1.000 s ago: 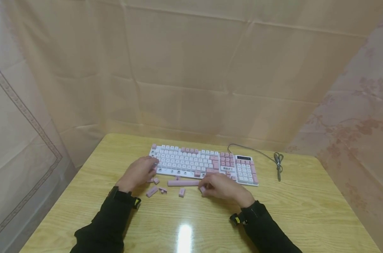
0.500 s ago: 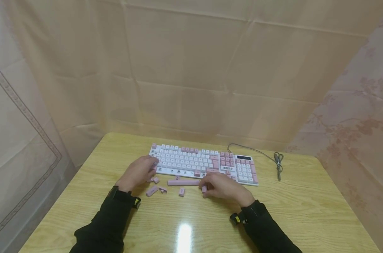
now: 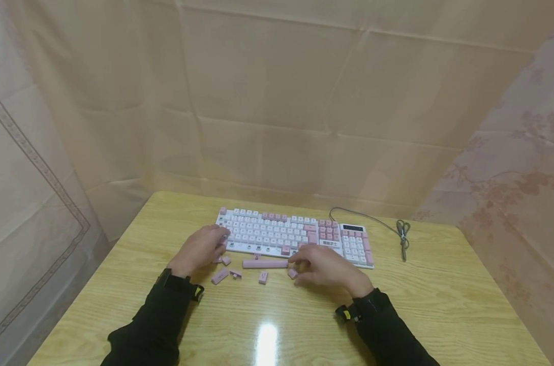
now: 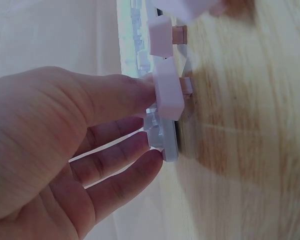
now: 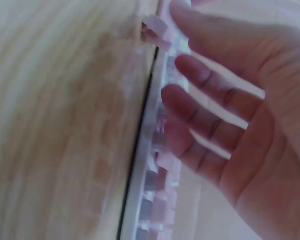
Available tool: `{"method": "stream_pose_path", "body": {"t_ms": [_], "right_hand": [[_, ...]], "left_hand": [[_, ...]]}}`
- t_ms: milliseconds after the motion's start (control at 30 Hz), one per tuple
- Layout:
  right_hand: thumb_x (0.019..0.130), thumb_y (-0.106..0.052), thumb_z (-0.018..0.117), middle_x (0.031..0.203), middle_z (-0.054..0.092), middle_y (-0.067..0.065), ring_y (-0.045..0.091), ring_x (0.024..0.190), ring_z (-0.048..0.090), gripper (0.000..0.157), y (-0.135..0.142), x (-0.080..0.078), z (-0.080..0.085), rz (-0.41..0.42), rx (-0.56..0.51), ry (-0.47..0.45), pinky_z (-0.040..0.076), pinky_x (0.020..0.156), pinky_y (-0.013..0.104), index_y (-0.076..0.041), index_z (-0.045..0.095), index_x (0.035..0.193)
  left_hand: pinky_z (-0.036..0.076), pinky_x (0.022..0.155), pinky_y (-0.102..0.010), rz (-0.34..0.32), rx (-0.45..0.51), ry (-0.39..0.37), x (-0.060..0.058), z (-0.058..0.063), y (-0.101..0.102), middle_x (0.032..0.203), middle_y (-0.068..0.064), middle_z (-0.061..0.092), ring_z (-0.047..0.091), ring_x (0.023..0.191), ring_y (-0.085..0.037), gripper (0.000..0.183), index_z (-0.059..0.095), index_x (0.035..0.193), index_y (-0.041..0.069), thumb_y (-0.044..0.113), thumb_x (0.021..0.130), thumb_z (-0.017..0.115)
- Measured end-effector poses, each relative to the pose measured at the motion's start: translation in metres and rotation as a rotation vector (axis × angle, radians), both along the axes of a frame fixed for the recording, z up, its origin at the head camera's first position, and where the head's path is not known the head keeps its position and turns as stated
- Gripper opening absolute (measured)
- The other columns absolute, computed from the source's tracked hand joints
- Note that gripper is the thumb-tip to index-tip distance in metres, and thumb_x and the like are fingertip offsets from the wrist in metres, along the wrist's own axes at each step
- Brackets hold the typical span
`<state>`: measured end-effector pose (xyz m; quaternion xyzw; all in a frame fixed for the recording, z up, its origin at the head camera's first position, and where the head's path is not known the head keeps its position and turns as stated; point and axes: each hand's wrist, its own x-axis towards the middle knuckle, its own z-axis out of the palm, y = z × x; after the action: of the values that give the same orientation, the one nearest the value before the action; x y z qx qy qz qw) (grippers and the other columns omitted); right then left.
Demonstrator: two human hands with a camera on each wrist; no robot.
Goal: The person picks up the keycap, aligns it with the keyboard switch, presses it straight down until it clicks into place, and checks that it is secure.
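The left hand's point(image 3: 201, 247) fingers bend against the 9 o'clock end of a white-and-pink keyboard point(image 3: 254, 235), thumb opposite, gripping it there. The right hand's point(image 3: 326, 267) fingers are loosely curved and parted, holding nothing; a small pink keycap point(image 3: 293, 273) lies just beside them at 9 o'clock. A long pink bar point(image 3: 265, 264) lies along the keyboard's near side, with a short keycap point(image 3: 263, 277) at its 6 o'clock and a wider keycap point(image 3: 219, 276) toward 8. At the keyboard's 3 o'clock, a bundled cable point(image 3: 402, 235) rests on the yellowish wood-grained desk point(image 3: 441, 284), where glare shines at 6 o'clock. A creased beige sheet point(image 3: 268, 107) hangs at 12, a banded pale cloth point(image 3: 25, 193) at 10, and a floral cloth point(image 3: 528, 178) at 2.
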<state>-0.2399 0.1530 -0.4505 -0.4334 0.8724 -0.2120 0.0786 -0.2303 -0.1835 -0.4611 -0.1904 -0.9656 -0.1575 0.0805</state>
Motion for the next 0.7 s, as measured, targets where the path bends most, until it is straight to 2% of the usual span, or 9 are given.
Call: {"method": "stream_pose_path", "body": {"t_ms": [133,200,300,500,700], "right_hand": [[0.086,-0.025,0.068,0.095,0.063,-0.006,0.008,0.082,0.057,0.026,-0.0007,-0.0018,0.0011,0.075,-0.060,0.064,0.049,0.069,0.025,-0.016,0.070,0.109],[0.087,-0.017,0.067,0.096,0.065,-0.005,0.008,0.084,0.058,0.022,-0.0016,-0.0034,-0.0008,0.130,-0.074,0.069,0.050,0.072,0.025,-0.015,0.071,0.108],[0.085,-0.008,0.067,0.098,0.066,-0.004,0.008,0.089,0.059,0.024,-0.0025,-0.0044,-0.0040,0.177,-0.065,0.042,0.050,0.077,0.024,-0.014,0.070,0.109],[0.084,-0.007,0.068,0.097,0.066,-0.006,0.009,0.091,0.060,0.025,-0.0025,-0.0048,-0.0071,0.165,-0.037,0.005,0.049,0.080,0.024,-0.016,0.070,0.107],[0.082,-0.008,0.070,0.096,0.063,-0.006,0.007,0.086,0.058,0.031,-0.0009,-0.0038,-0.0073,0.114,-0.010,-0.010,0.049,0.075,0.021,-0.015,0.070,0.113]], "left_hand": [[0.050,0.079,-0.039,-0.005,0.008,-0.001,0.0007,0.0007,0.0005,0.100,-0.009,0.065,0.060,0.089,-0.021,0.034,0.064,0.115,0.003,0.007,0.082,0.068],[0.050,0.079,-0.039,-0.006,0.011,0.000,0.0009,0.0010,0.0009,0.100,-0.010,0.065,0.060,0.089,-0.021,0.034,0.064,0.115,0.003,0.007,0.082,0.068],[0.050,0.079,-0.039,-0.011,0.005,0.003,0.0005,0.0013,0.0006,0.100,-0.010,0.065,0.060,0.089,-0.021,0.033,0.064,0.114,0.003,0.007,0.082,0.068],[0.050,0.079,-0.040,-0.014,0.001,0.010,0.0002,0.0001,-0.0005,0.101,-0.010,0.066,0.060,0.090,-0.022,0.033,0.064,0.114,0.003,0.007,0.081,0.068],[0.050,0.080,-0.040,-0.029,0.006,0.023,-0.0001,0.0006,-0.0004,0.100,-0.011,0.066,0.060,0.090,-0.023,0.032,0.064,0.113,0.002,0.007,0.081,0.067]]}}
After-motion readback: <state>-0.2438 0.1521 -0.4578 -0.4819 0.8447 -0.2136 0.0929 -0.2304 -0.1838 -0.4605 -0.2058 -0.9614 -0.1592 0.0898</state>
